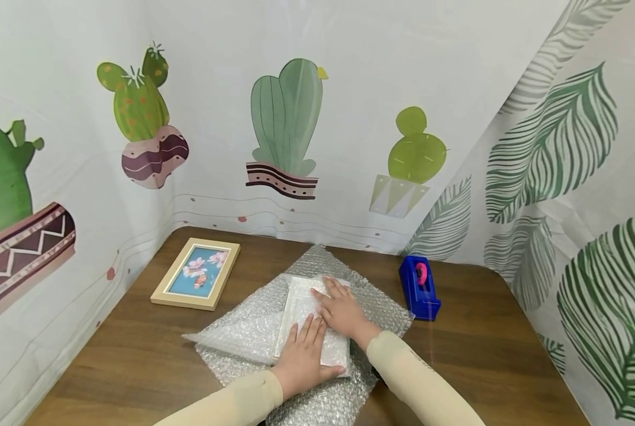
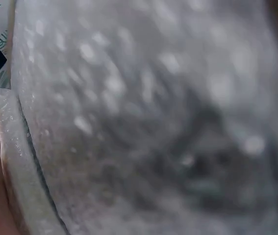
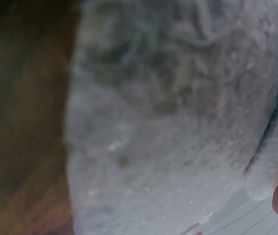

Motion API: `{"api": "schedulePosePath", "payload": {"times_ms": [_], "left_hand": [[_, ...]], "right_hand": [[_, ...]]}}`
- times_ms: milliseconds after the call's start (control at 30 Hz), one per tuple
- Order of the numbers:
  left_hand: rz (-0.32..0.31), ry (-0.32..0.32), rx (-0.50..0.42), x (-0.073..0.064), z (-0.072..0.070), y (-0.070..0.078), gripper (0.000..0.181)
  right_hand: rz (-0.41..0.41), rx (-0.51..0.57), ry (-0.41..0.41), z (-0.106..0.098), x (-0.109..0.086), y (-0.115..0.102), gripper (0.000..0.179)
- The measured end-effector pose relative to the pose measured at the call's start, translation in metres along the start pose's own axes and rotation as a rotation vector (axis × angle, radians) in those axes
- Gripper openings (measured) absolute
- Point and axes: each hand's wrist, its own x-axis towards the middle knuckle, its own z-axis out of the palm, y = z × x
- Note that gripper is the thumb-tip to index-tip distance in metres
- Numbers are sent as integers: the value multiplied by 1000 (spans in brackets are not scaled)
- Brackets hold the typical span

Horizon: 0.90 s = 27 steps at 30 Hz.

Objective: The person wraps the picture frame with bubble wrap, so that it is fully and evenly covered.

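Note:
A flat rectangular item, whitish under the film, lies on a sheet of bubble wrap (image 1: pixel 242 322) in the middle of the table; part of the wrap is folded over it, forming a wrapped bundle (image 1: pixel 283 324). My left hand (image 1: pixel 302 361) lies with fingers extended on the near part of the bundle. Higher up and to the right, my right hand (image 1: pixel 341 310) presses on it with its fingers spread. Both wrist views are filled by blurred bubble wrap (image 2: pixel 104 98), with a bit of hand at the edge.
A light wood picture frame (image 1: pixel 231 269) with a flower picture lies at the back left of the brown table (image 1: pixel 136 355). A blue tape dispenser (image 1: pixel 419 296) with a pink core stands right of the wrap. A cactus-and-leaf printed cloth (image 1: pixel 349 89) hangs behind.

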Motion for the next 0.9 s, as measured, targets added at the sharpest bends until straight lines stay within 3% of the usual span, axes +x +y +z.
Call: {"api": "schedulePosePath", "payload": {"times_ms": [100,233,333,433,667,900], "left_hand": [[4,-1,13,0,4,-2,99],[12,1,-21,1,4,-4,96],[14,-16,-48,1,1,-3,96],[13,-49,-58,1,-2,0,96],[14,-55,-84,1,0,0,94],[13,-41,-76,3,2,-3,94]], "right_hand": [[16,42,23,1,2,1,49],[47,120,136,-3,7,5,48],[141,259,257,-10,12,9,48],[236,365,313,-18,19,13,43],[295,455,227,-29,33,21,21],[201,491,158,-40,35,33,14]]}}
